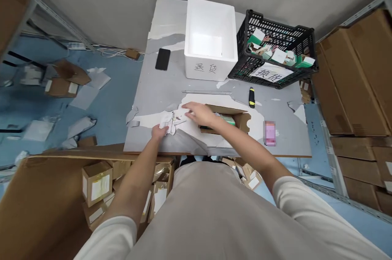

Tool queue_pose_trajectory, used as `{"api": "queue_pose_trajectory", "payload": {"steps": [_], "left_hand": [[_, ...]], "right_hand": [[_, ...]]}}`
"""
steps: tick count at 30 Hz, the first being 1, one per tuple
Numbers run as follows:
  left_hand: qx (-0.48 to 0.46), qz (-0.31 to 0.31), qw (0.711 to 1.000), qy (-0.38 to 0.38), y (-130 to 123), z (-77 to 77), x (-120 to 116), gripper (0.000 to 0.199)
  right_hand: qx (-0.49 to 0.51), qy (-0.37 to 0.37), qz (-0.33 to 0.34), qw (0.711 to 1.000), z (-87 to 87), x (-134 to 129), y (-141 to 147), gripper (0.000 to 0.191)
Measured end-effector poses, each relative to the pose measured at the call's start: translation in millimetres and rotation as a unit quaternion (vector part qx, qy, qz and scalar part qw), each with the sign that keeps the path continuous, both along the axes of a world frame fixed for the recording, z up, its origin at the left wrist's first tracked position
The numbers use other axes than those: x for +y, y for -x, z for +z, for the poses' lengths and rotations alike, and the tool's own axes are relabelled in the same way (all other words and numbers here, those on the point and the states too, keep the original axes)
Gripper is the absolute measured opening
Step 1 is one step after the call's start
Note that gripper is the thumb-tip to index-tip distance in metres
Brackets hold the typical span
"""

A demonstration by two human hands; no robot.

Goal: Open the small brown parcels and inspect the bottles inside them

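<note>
At the left front of the table, my left hand [159,132] has its fingers closed on a crumpled white paper [167,120]. My right hand [197,113] hovers to the right of that paper, fingers apart and holding nothing. Beneath and beside my right forearm lies an opened cardboard box [244,122], with a green and white item [229,119] inside, partly hidden by the arm. Small scraps lie between my hands on the worn white patch of the tabletop.
On the table [165,84] are a white foam box [211,68], a black crate [272,76] of small boxes, a phone [163,59], a black-yellow cutter [251,97] and a pink item [270,133]. A large carton [39,194] of parcels stands at the left front.
</note>
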State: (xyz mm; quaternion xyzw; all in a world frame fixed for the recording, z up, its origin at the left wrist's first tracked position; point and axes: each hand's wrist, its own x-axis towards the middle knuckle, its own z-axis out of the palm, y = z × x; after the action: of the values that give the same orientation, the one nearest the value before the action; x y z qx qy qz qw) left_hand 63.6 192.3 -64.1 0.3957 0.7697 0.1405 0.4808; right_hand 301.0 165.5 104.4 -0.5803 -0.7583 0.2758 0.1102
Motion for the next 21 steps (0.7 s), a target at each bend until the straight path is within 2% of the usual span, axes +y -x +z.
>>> {"api": "queue_pose_trajectory", "payload": {"steps": [2, 4, 5, 7, 8, 9, 11, 13, 14, 15, 16, 18, 21], "left_hand": [[0.127, -0.022, 0.991, -0.036, -9.0, 1.9, 3.6, 0.082], [0.236, -0.052, 0.965, -0.098, -16.7, 9.5, 5.4, 0.102], [0.252, -0.073, 0.955, -0.139, -20.6, 15.7, 5.3, 0.103], [0.191, -0.155, 0.939, -0.242, -30.1, 33.2, 2.9, 0.098], [0.14, -0.224, 0.916, -0.304, -36.3, 44.1, 0.3, 0.096], [0.089, -0.307, 0.876, -0.362, -43.8, 55.7, -3.5, 0.096], [0.021, -0.482, 0.754, -0.447, -62.8, 78.4, -14.6, 0.088], [0.017, -0.605, 0.631, -0.485, -85.7, 95.3, -28.6, 0.058], [0.032, -0.639, 0.591, -0.492, -97.2, 100.3, -35.6, 0.039], [0.055, -0.657, 0.566, -0.494, -108.0, 102.9, -42.1, 0.023], [0.082, -0.664, 0.555, -0.494, -117.3, 103.2, -47.7, 0.018], [0.137, -0.662, 0.546, -0.495, -129.8, 99.6, -55.2, 0.024], [0.197, -0.652, 0.527, -0.509, -133.7, 91.6, -58.9, 0.027]], "right_hand": [[-0.026, -0.019, -0.089, 0.996, 15.3, -26.4, -50.1, 0.029], [-0.088, 0.031, -0.128, 0.987, 18.2, -47.7, -93.6, 0.025], [-0.113, 0.071, -0.117, 0.984, 14.1, -54.7, -109.2, 0.024], [-0.129, 0.127, -0.072, 0.981, -3.3, -59.5, -124.1, 0.023], [-0.12, 0.14, -0.043, 0.982, -14.8, -57.1, -123.8, 0.025], [-0.106, 0.143, -0.019, 0.984, -27.0, -52.0, -119.2, 0.029], [-0.082, 0.159, 0.016, 0.984, -50.9, -36.1, -102.2, 0.044], [-0.085, 0.202, 0.01, 0.975, -71.3, -18.7, -82.6, 0.058], [-0.093, 0.224, -0.002, 0.97, -79.5, -11.4, -74.1, 0.063], [-0.101, 0.241, -0.013, 0.965, -86.4, -5.6, -67.4, 0.067], [-0.107, 0.251, -0.021, 0.962, -91.6, -1.6, -62.7, 0.071], [-0.112, 0.249, -0.026, 0.962, -97.3, 1.6, -59.7, 0.075], [-0.107, 0.223, -0.017, 0.969, -93.8, -2.8, -69.0, 0.078]]}}
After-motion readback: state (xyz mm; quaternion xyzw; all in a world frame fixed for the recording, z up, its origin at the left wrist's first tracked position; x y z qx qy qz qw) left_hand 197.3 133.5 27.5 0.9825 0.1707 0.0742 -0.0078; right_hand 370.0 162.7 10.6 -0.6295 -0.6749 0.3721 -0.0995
